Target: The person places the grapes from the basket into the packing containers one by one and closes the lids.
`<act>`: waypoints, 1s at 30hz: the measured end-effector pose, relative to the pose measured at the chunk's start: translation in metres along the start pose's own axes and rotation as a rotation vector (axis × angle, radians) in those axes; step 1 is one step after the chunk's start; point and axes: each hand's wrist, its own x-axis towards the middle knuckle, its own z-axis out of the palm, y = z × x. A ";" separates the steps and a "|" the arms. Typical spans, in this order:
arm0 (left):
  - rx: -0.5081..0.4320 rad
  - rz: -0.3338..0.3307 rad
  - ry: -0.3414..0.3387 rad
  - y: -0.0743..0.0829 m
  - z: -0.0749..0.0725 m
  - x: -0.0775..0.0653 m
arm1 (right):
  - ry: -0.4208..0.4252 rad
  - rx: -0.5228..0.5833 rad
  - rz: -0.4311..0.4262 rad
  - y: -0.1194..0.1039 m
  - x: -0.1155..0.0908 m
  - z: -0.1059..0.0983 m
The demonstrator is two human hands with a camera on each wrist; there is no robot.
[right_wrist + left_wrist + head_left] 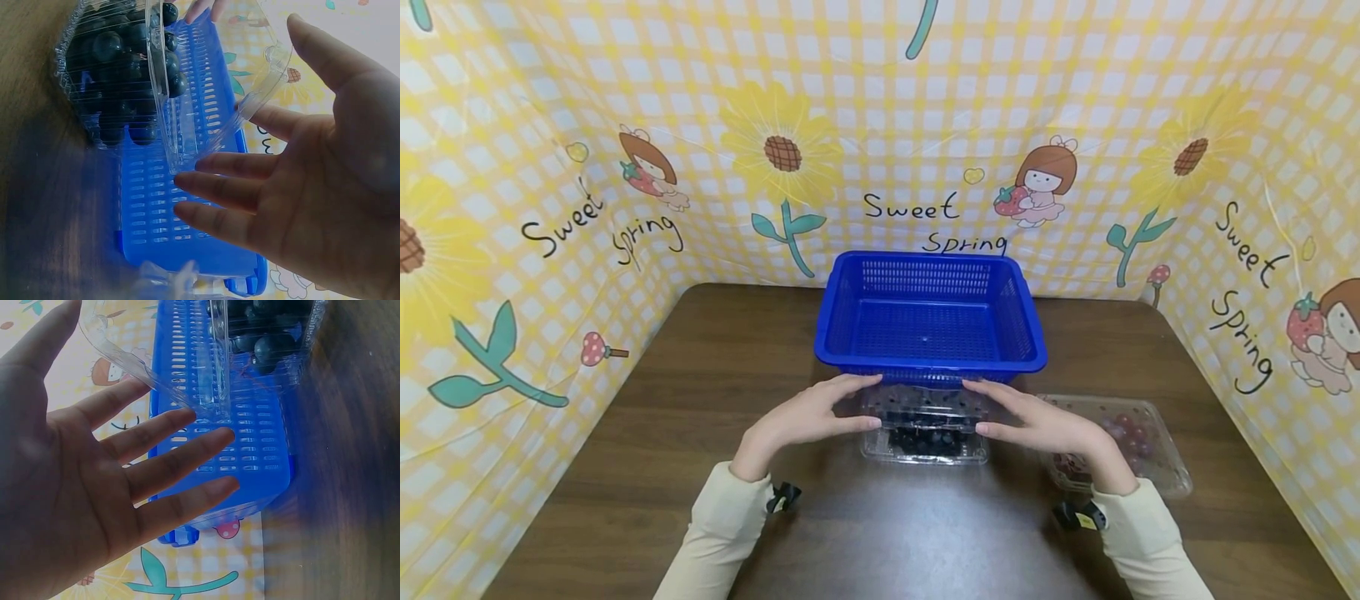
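A clear plastic box (880,454) of dark round grapes (119,56) sits on the table in front of the blue basket. Its clear lid (932,402) stands tilted up from the box. At the lid's left side is my left hand (801,417), fingers straight and spread, with fingertips right at the lid's edge in the left wrist view. My right hand (1052,427) mirrors it on the right, its straight fingers beside the lid's edge (253,103). Neither hand curls round the lid.
The blue perforated basket (1033,346) stands just behind the box, near the patterned cloth backdrop (865,150). Another clear box (1172,475) with reddish grapes (1127,433) lies to the right, partly behind my right wrist. Brown wooden table (700,350) runs underneath.
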 end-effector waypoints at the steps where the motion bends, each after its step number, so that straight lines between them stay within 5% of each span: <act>1: 0.000 0.000 -0.003 0.000 0.000 0.000 | -0.001 -0.001 0.000 0.000 0.000 0.000; 30: 0.072 0.021 -0.016 -0.006 0.007 0.002 | -0.023 -0.029 -0.015 0.002 0.000 0.005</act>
